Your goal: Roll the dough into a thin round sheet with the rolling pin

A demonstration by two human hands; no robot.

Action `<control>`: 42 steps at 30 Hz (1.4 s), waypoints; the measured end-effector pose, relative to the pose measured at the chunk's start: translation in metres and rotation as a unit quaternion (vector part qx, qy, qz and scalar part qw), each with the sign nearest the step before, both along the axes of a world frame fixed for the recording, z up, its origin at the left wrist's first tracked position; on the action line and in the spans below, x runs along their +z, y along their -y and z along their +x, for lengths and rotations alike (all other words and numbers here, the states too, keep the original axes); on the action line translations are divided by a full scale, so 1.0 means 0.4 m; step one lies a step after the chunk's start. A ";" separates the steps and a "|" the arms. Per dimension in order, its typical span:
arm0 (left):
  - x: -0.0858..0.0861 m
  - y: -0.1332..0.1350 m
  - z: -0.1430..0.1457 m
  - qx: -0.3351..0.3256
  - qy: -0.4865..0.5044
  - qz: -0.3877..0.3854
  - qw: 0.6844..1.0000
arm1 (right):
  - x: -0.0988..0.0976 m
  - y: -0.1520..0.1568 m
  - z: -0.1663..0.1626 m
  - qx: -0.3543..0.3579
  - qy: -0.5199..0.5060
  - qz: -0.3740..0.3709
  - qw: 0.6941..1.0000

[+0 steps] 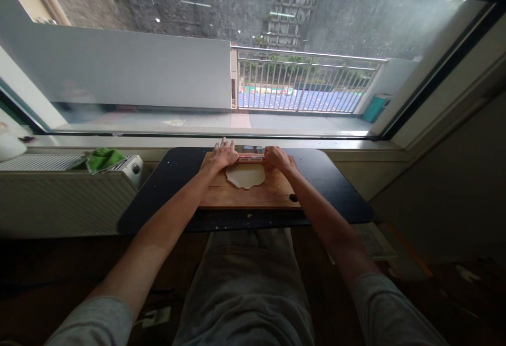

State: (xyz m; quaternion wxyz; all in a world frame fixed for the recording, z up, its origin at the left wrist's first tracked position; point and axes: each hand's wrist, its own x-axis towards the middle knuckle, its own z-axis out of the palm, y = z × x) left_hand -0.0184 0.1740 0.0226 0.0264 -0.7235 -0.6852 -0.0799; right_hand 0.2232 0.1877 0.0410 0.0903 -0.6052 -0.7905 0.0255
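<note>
A thin, pale sheet of dough [245, 176] with an uneven edge lies flat on a wooden board [245, 197]. Just beyond it, a narrow red-and-white printed bar [251, 159] stretches crosswise between my hands; whether it is a box or a roll I cannot tell. My left hand [225, 153] rests at the bar's left end, fingers stretched forward and spread. At the right end, my right hand [277, 157] is closed around it, hiding that end. Behind the bar shows a dark flat item [253, 149], partly covered.
The board sits on a black table [158, 188] against a window sill [190, 142]. To the left stands a white radiator [67, 193] with a green cloth [105, 160] on top. A dark oval spot [293, 197] marks the board's right front corner. Outside the glass is a metal railing [308, 82].
</note>
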 end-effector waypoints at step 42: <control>-0.050 0.359 0.001 -0.115 0.049 0.105 0.987 | -0.020 0.299 0.023 0.071 0.043 0.111 0.990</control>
